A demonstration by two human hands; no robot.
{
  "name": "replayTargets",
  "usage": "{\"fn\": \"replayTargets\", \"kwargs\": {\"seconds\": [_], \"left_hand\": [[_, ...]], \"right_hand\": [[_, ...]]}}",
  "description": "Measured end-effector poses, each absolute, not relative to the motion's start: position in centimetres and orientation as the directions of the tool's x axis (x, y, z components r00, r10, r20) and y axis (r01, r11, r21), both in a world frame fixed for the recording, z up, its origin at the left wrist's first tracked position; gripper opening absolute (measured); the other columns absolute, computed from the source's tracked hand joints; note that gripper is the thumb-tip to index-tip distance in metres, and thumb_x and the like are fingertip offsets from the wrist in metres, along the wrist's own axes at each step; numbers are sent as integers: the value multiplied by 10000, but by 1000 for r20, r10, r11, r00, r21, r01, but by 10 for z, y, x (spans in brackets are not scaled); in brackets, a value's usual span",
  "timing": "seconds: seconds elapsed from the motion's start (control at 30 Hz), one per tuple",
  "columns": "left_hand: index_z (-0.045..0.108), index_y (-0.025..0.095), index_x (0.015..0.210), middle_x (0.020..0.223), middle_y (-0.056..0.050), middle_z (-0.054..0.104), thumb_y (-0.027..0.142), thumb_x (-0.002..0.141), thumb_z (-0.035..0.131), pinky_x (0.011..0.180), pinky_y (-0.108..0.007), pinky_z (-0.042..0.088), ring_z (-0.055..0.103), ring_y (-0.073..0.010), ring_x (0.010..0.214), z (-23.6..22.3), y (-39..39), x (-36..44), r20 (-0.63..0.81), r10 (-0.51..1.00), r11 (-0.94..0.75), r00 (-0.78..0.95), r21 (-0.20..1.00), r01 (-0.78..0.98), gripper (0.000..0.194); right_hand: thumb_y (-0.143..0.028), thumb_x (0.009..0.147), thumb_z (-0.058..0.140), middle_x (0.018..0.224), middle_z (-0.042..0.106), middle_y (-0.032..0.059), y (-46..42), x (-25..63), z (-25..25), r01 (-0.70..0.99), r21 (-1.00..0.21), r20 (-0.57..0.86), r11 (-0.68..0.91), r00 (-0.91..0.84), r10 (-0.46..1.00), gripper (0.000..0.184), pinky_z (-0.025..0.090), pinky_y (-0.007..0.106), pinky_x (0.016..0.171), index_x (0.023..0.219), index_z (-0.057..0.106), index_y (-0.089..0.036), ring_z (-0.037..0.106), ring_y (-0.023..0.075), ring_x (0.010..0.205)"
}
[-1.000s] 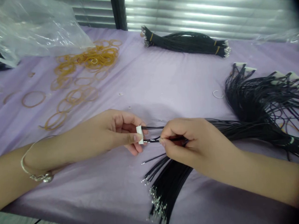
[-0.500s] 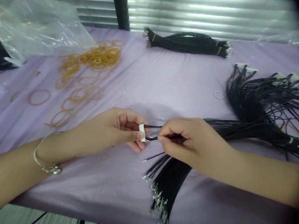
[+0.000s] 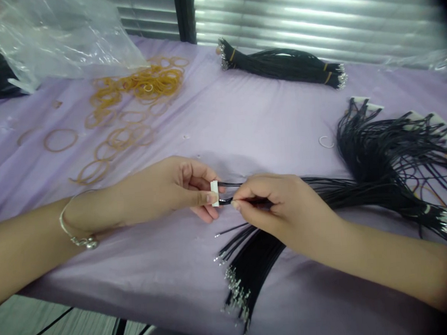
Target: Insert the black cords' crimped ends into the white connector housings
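Note:
Between thumb and fingers, my left hand [image 3: 189, 187] pinches a small white connector housing [image 3: 215, 193]. Black wires [image 3: 230, 184] run from its right side. My right hand [image 3: 275, 199] is closed in a pinch on a black wire [image 3: 225, 201], close to the housing; its tip is too small to tell whether it is seated. Beneath the right hand fans out a bundle of loose black wires [image 3: 254, 258] with shiny metal terminals at their left ends. More black wire [image 3: 345, 193] stretches right behind the hand to a tied end with metal tips.
Tan rubber bands [image 3: 159, 83] lie piled at the back left beside a clear plastic bag [image 3: 67, 40]. A tied bundle of black wires [image 3: 278, 67] rests near the blinds. Wires with white connectors [image 3: 372, 139] are heaped at right on the purple cloth [image 3: 150, 276].
My right hand has moved slightly closer to the white connector housing, so less of the pinched wire shows between the hands. The whole view has shifted a little.

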State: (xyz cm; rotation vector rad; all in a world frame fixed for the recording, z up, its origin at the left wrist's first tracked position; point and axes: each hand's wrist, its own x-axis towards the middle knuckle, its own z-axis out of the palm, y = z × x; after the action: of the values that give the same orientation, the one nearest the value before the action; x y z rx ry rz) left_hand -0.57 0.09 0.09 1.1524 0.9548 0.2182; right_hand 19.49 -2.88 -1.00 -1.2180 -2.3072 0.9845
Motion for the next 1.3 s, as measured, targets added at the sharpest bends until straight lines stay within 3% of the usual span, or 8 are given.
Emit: {"fn": "replayTargets", "kwargs": {"seconds": [0.27, 0.47, 0.6, 0.77, 0.9, 1.0, 1.17, 1.3], "left_hand": [[591, 129, 882, 733, 2, 660, 202, 828, 580, 697, -235, 528, 642, -114, 693, -9, 3, -11, -519, 554, 444, 651, 846, 296, 91], [588, 107, 857, 721, 3, 643, 184, 835, 572, 675, -180, 504, 622, -84, 674, -2, 2, -9, -512, 581, 384, 633, 858, 342, 82], [589, 114, 841, 722, 11, 637, 163, 848, 546, 668, -166, 502, 623, -76, 675, -1, 2, -8, -504, 578, 394, 642, 861, 321, 65], [587, 123, 842, 717, 10, 640, 156, 844, 550, 684, -222, 535, 637, -103, 684, -5, 3, -9, -512, 563, 436, 648, 851, 294, 50], [589, 125, 845, 714, 9, 643, 163, 846, 556, 675, -212, 544, 639, -98, 678, -7, 2, -10, -504, 562, 431, 656, 855, 287, 51], [597, 122, 862, 737, 7, 645, 172, 847, 559, 687, -208, 545, 639, -94, 689, -8, 2, -11, -484, 562, 405, 671, 868, 287, 65], [611, 115, 830, 708, 15, 647, 153, 823, 573, 645, -156, 515, 629, -88, 662, -5, 1, -6, -479, 586, 365, 654, 876, 315, 54], [594, 106, 753, 667, 25, 647, 113, 817, 556, 625, -116, 476, 624, -88, 665, 5, -1, 1, -521, 611, 329, 596, 852, 407, 75]], "right_hand": [[-147, 816, 516, 680, 586, -16, -29, 192, -13, 519, -729, 72, 447, -591, 804, 144, 352, 165, 639, 752, 643, -123, 484, 37, 640], [-170, 845, 490, 755, 591, 37, -29, 197, -10, 563, -542, 199, 624, -636, 746, 195, 386, 214, 684, 765, 660, -119, 502, 87, 720], [-200, 883, 456, 834, 598, 59, -30, 201, -9, 519, -509, 288, 687, -649, 704, 229, 409, 211, 695, 839, 665, -116, 514, 90, 753], [-185, 863, 494, 767, 590, 40, -28, 200, -9, 531, -473, 288, 703, -661, 693, 208, 398, 186, 626, 765, 671, -137, 501, 70, 674], [-142, 849, 498, 723, 584, 40, -27, 197, -8, 539, -347, 275, 767, -724, 633, 218, 384, 203, 591, 716, 671, -135, 492, 87, 658], [-122, 841, 499, 721, 580, 43, -27, 196, -8, 535, -297, 281, 791, -742, 608, 206, 387, 222, 605, 725, 669, -127, 489, 102, 676], [-91, 838, 489, 738, 557, 43, -30, 192, -13, 494, -338, 296, 801, -752, 589, 187, 390, 231, 638, 738, 645, -113, 469, 105, 691], [-112, 856, 464, 774, 551, 59, -33, 191, -12, 510, -243, 314, 825, -763, 565, 177, 401, 272, 683, 812, 636, -116, 456, 138, 727]]}}
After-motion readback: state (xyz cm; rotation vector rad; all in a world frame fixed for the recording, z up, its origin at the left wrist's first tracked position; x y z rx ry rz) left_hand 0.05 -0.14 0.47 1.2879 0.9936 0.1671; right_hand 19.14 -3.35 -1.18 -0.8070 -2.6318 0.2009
